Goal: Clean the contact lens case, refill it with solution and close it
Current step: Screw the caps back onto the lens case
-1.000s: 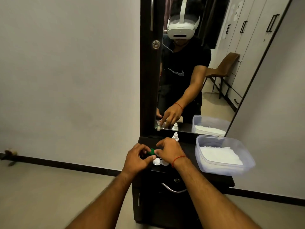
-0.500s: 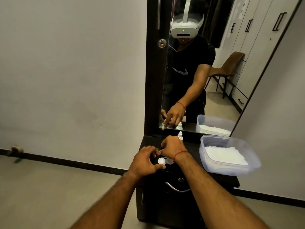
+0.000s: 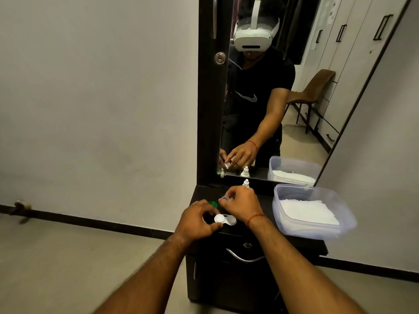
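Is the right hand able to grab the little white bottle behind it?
Probably yes: the bottle stands just beyond the right hand, nothing between them. But its fingers pinch a small cap, so that likely goes down first.

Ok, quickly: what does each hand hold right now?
Left hand: pinches the lens case at its end.
Right hand: pinches a clear cap, it seems.

Both forearms reach forward, hands close together. The left hand point(image 3: 199, 219) curls, thumb against the case point(image 3: 226, 219); the right hand point(image 3: 241, 206), fingers bent, pinches a cap point(image 3: 223, 198).
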